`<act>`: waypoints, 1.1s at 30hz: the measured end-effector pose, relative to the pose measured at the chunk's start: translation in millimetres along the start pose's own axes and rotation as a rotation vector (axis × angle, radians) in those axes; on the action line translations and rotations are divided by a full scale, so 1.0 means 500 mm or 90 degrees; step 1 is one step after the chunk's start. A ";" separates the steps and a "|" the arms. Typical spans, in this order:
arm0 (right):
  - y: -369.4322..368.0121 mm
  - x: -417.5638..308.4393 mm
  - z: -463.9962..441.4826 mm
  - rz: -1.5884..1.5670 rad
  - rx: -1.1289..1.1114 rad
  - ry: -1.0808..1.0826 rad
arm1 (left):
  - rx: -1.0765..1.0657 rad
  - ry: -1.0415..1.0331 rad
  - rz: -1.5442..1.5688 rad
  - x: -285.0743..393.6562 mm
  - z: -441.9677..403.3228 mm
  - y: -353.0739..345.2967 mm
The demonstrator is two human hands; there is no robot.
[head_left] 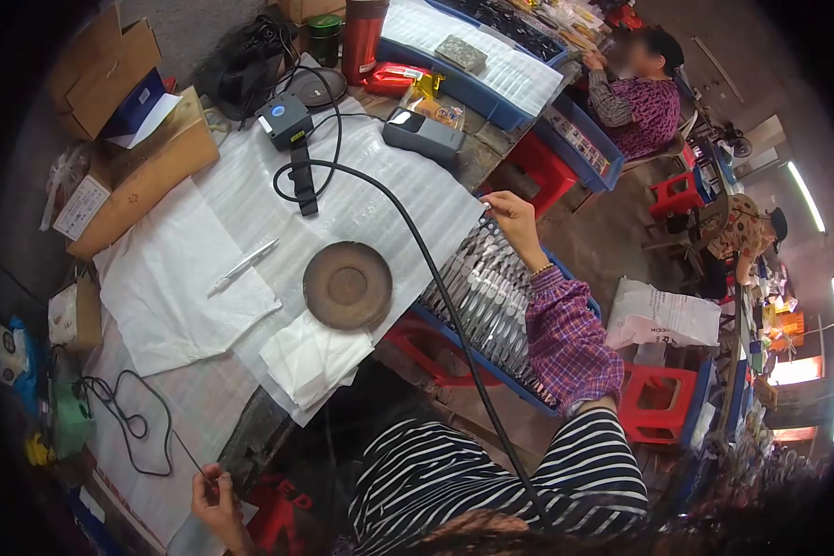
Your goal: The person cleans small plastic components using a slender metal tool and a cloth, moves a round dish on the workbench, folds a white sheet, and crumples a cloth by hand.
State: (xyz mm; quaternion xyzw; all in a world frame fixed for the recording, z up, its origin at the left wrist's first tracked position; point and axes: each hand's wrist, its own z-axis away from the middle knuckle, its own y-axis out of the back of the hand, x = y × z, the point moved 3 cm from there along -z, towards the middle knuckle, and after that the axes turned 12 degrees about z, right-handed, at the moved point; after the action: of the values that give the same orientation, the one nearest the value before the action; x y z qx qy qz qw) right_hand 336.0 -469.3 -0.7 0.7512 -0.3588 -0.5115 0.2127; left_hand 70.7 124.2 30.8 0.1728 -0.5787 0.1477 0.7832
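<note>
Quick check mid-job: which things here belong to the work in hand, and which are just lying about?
Likely in the job, judging by the hands:
- metal pieces in the blue crate, right hand at its far end
- thin dark cord, left hand at it

Apparently just lying about:
- brown round dish
- red tumbler
- red packet
- open cardboard box
</note>
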 end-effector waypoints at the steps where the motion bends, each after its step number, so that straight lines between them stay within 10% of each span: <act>1: -0.004 0.000 0.000 0.022 -0.001 0.014 | 0.002 -0.001 -0.001 -0.003 0.000 0.002; 33: -0.056 0.017 0.009 0.203 -0.128 0.117 | 0.024 -0.053 0.032 -0.038 -0.003 0.015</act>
State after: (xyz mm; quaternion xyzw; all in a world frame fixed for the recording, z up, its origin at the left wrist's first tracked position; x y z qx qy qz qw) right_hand 342.9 -457.2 -26.8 0.7034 -0.3994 -0.4336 0.3970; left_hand 63.2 130.8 12.8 0.1788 -0.6120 0.1710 0.7511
